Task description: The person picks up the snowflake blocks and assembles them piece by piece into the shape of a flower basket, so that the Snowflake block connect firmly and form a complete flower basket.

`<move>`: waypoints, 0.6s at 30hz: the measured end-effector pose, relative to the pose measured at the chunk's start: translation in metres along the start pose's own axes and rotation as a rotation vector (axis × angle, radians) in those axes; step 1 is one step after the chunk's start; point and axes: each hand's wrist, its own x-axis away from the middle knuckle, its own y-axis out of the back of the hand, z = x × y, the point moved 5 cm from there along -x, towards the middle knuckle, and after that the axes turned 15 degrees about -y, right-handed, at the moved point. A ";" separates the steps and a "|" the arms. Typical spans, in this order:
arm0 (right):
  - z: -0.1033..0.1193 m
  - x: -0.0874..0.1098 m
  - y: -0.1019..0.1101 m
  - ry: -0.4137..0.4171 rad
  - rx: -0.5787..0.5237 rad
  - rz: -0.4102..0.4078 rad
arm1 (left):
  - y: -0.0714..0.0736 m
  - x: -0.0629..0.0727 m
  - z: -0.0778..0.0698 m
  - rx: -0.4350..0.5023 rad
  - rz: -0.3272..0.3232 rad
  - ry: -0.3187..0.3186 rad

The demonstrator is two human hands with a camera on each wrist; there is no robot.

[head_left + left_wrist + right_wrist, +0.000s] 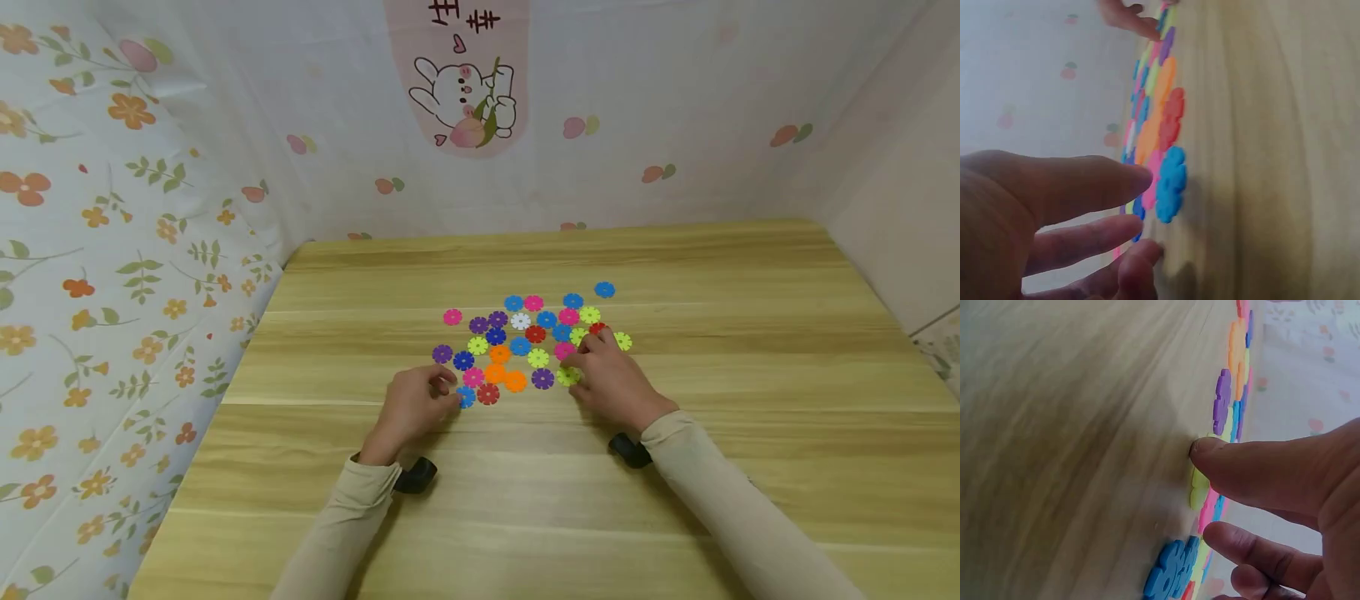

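Several colourful flat snowflake discs with notched edges lie in a loose cluster on the wooden table. My left hand (414, 408) is at the cluster's near left corner, fingers loosely bent, its tips beside a blue disc (468, 397). In the left wrist view the thumb overlaps a pink disc (1151, 194), and a gap shows between thumb and fingers. Over the right end is my right hand (617, 382), its thumb at a yellow-green disc (1199, 487) and its other fingers apart from the thumb. Blue discs (1171, 570) show below those fingers in the right wrist view.
Orange discs (496, 372) and a purple disc (543, 378) lie between the hands. One blue disc (604, 289) sits apart at the far right. A printed cloth (615, 83) hangs behind the table (525, 517), and floral cloth (112, 275) covers the left side.
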 end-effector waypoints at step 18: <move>0.005 -0.008 -0.003 0.000 -0.108 0.122 | -0.008 -0.002 -0.012 -0.228 -0.003 -0.080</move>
